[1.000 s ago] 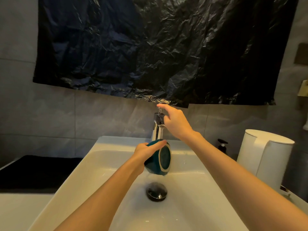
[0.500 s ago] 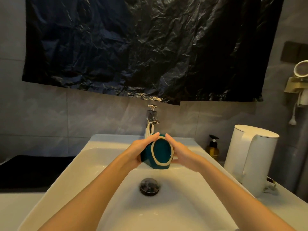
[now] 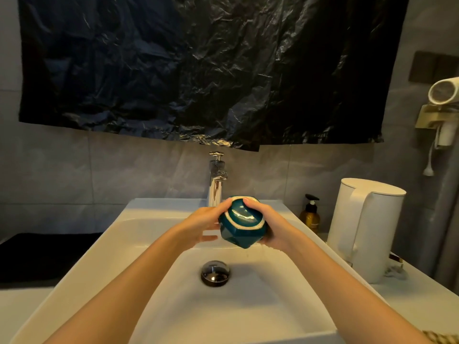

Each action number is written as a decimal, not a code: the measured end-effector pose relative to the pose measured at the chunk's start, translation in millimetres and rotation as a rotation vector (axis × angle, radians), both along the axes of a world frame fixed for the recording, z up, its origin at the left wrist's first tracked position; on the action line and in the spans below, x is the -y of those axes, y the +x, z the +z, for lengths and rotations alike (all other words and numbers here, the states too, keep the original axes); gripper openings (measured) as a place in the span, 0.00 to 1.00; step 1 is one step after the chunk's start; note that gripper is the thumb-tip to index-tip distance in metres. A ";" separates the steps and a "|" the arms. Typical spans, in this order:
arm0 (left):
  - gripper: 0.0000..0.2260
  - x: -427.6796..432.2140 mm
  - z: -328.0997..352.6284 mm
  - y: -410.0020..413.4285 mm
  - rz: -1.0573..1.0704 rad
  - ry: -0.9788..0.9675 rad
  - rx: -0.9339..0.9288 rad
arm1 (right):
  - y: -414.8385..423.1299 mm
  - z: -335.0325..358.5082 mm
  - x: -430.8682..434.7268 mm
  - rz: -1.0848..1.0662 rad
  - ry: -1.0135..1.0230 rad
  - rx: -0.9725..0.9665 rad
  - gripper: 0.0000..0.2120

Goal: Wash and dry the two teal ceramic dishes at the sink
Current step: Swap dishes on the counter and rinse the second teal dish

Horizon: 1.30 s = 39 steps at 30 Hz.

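Note:
A small teal ceramic dish (image 3: 242, 225) with a pale rim is held over the white sink (image 3: 154, 244), just below the chrome faucet (image 3: 216, 180). Its open side tilts up toward me. My left hand (image 3: 202, 225) holds its left side, thumb near the rim. My right hand (image 3: 269, 225) grips its right side, with the thumb lying inside the bowl. Water drips from the dish toward the basin. Only one teal dish is in view.
A dark drain plug (image 3: 215, 273) sits in the basin below the dish. A white kettle (image 3: 365, 227) and an amber pump bottle (image 3: 310, 214) stand on the right counter. A dark mat (image 3: 32, 256) lies at left. A hair dryer (image 3: 443, 91) hangs on the right wall.
My right hand left the faucet handle and came down onto the dish's right side. The dish has turned so its opening faces up toward me, now held by both hands.

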<state>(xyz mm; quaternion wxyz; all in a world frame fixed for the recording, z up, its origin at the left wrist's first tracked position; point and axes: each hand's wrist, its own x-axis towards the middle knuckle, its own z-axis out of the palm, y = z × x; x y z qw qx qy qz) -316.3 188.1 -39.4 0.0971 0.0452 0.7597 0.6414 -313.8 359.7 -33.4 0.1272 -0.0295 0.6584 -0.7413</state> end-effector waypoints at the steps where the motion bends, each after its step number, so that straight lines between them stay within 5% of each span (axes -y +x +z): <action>1: 0.21 1.9 -2.6 -0.5 0.018 -0.069 -0.012 | 1.0 -0.9 0.4 -0.021 0.027 0.013 0.12; 14: 0.16 16.9 3.9 7.4 -0.185 -0.129 0.030 | -0.1 0.3 -4.2 0.048 0.126 -0.140 0.14; 17: 0.15 16.3 15.1 15.0 -0.091 -0.191 -0.091 | 8.2 8.7 -5.9 0.148 0.130 -0.250 0.12; 20: 0.15 22.1 29.3 30.0 -0.068 -0.309 -0.252 | 14.6 19.6 -4.6 0.203 0.226 -0.411 0.22; 29: 0.23 74.3 38.7 86.2 0.016 -0.557 -0.768 | 64.0 55.6 29.4 0.330 0.850 -0.843 0.23; 33: 0.23 110.4 36.9 115.9 0.059 -0.665 -0.878 | 90.9 58.7 57.0 0.457 0.902 -0.871 0.17; 39: 0.26 166.7 35.3 169.9 0.231 -0.920 -0.924 | 127.6 54.0 120.6 0.434 0.889 -1.159 0.19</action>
